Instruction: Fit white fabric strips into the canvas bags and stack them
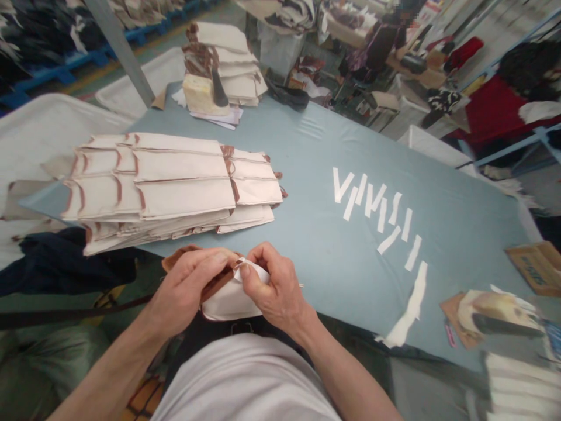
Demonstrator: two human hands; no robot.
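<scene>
At the table's near edge, close to my body, is a cream fabric bag [228,304] with brown trim. My left hand [186,286] is closed on its brown edge, fingertips pinched near the corner. A small white strip [239,272] lies against that edge, and my right hand [280,286] pinches it between thumb and fingers. Both hands nearly touch at the fingertips, which partly hide the strip and the trim. Just beyond my hands lies a wide stack of similar cream pieces [184,196] with brown edges.
Several loose white strips [413,253] and a longer ragged strip [412,310] lie on the blue-green table [307,234]. A second cream stack [239,64] stands at the back beside a yellowish block [204,93]. A cardboard box [534,268] sits at right; a person [377,49] is farther off.
</scene>
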